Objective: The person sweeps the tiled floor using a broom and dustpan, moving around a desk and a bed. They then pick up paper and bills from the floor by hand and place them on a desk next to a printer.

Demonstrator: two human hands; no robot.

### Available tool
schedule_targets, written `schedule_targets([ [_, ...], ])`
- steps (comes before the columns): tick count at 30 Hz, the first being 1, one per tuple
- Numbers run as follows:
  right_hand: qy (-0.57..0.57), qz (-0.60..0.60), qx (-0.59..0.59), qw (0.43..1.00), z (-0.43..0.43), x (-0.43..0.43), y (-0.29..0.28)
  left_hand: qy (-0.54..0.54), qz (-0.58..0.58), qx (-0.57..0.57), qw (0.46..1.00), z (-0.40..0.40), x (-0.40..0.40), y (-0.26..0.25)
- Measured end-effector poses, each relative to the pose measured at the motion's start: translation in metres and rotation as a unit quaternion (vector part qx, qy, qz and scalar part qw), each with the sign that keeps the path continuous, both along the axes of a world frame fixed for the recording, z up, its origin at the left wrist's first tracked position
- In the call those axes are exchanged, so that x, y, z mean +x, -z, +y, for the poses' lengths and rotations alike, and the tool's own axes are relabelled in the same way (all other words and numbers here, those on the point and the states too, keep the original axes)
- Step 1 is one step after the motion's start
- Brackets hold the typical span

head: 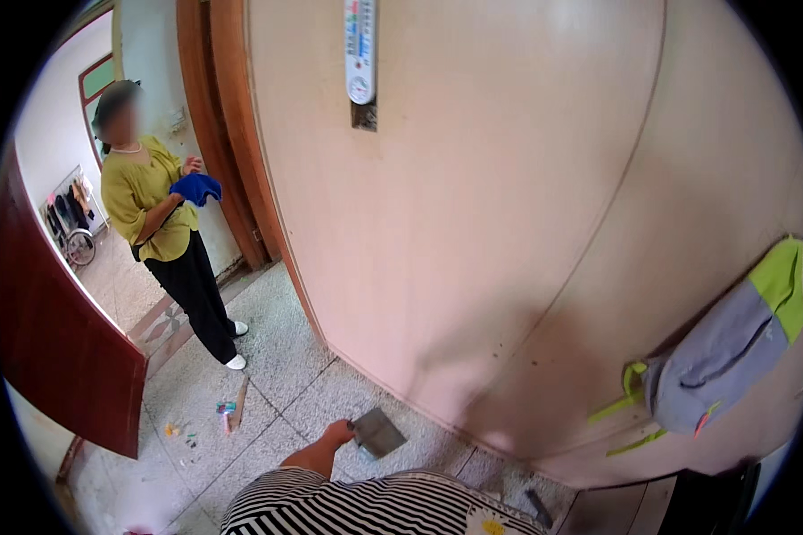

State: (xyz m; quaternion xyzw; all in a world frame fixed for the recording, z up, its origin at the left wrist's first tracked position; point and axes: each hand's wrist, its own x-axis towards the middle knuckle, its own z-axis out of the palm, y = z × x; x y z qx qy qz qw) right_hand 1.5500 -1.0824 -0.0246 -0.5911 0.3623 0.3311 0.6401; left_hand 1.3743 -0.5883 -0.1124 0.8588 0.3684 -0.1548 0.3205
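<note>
On the left side of my striped shirt, my left hand (338, 433) grips a flat, grey, roughly square object (379, 433) by its edge or a short dark handle. I cannot tell exactly what this object is. It is above the speckled tile floor, near the foot of the pale wall. Something light blue shows just under its lower edge. My right hand is out of view. Before me is the pale wall panel (441, 221), with a white thermometer (360, 53) hanging high on it.
A person (150, 200) in a yellow-green top stands by the doorway, holding a blue cloth (199, 189). A dark red door (67, 321) is at left. Small scraps (172, 430) and a brown strip (239, 403) lie on the floor. A grey-and-green backpack (716, 361) hangs at right.
</note>
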Motion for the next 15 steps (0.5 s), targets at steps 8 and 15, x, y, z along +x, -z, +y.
schedule_targets([
  [8, -0.046, -0.004, -0.015, 0.999, 0.062, 0.018, -0.008, -0.185, 0.125, 0.006, 0.975, 0.012, -0.014, -0.022],
  [15, -0.053, -0.01, -0.016, 0.998, 0.076, 0.014, -0.008, -0.179, 0.093, 0.021, 0.979, 0.009, -0.049, -0.012],
])
